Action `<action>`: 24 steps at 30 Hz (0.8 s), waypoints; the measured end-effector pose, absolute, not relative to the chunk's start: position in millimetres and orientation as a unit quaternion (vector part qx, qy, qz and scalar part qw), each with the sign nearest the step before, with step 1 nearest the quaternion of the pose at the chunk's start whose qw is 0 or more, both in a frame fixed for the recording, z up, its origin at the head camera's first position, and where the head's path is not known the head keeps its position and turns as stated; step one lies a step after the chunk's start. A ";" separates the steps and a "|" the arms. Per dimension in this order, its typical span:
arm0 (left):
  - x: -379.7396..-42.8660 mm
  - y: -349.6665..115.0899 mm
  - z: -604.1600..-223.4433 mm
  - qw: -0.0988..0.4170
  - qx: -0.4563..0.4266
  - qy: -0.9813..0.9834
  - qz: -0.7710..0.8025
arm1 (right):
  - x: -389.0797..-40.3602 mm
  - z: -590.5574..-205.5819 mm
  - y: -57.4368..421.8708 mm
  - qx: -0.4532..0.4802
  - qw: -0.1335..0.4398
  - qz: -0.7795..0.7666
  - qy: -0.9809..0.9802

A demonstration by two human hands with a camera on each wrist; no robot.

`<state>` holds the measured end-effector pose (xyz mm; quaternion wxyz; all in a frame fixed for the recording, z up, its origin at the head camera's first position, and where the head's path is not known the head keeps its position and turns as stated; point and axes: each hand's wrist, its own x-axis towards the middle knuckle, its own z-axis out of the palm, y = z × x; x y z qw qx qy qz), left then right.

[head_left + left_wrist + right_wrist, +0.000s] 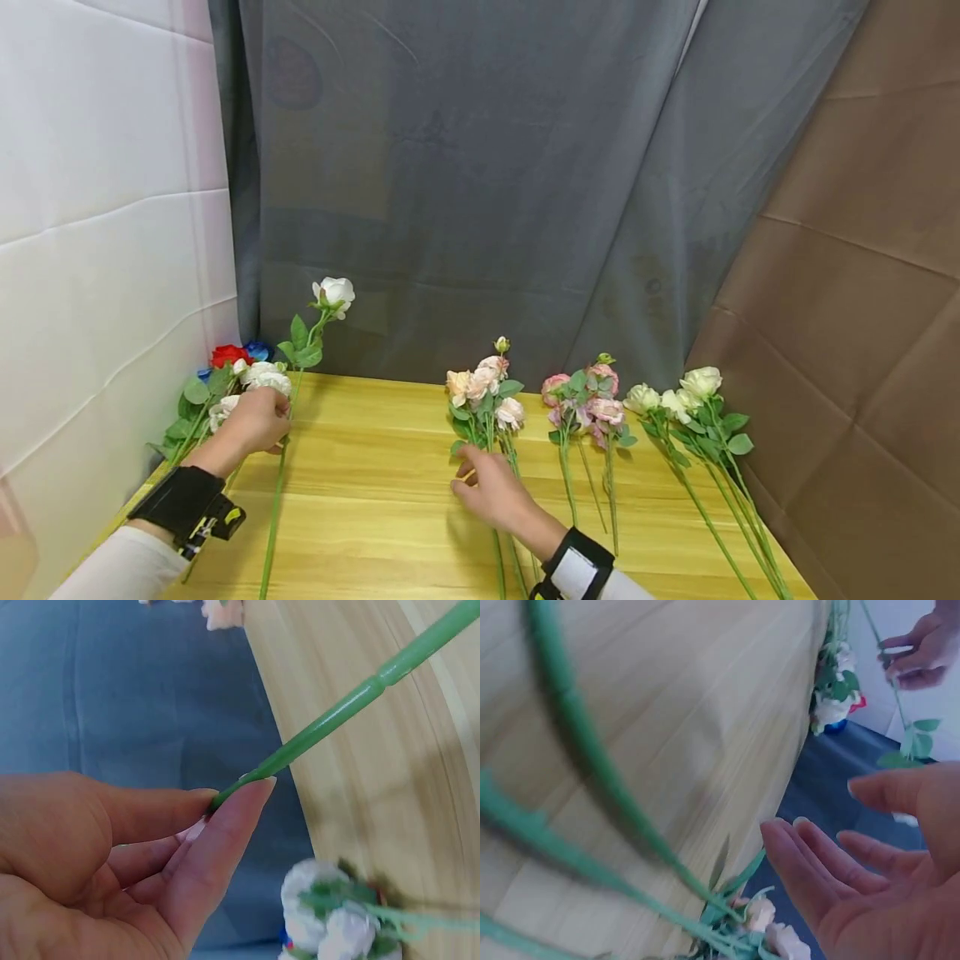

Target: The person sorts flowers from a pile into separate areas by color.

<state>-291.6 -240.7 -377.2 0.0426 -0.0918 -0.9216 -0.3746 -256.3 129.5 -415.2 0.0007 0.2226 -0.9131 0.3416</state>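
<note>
My left hand pinches the green stem of a white rose between thumb and fingers. The bloom stands above the hand, its stem slanting down toward the table's front. Close beside that hand lies a bunch of white flowers, with a red rose and a blue flower behind it. My right hand holds nothing; in the right wrist view its fingers are spread loosely from the thumb. It hovers over the stems of the peach-pink flowers.
The yellow wood-grain table also bears pink flowers right of centre and cream-white roses at the right. A grey curtain hangs behind, a white cloth at left and a brown cloth at right.
</note>
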 end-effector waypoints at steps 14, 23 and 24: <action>-297.6 -168.5 -379.6 0.043 -0.122 -0.884 -0.450 | -263.5 -413.9 80.7 0.228 -0.125 0.501 -0.825; -294.8 -132.5 -381.5 0.050 -0.126 -0.863 -0.487 | -260.5 -426.2 46.2 0.206 -0.144 0.564 -0.787; -294.5 -130.0 -381.9 0.052 -0.129 -0.860 -0.491 | -260.3 -427.3 44.7 0.202 -0.141 0.567 -0.786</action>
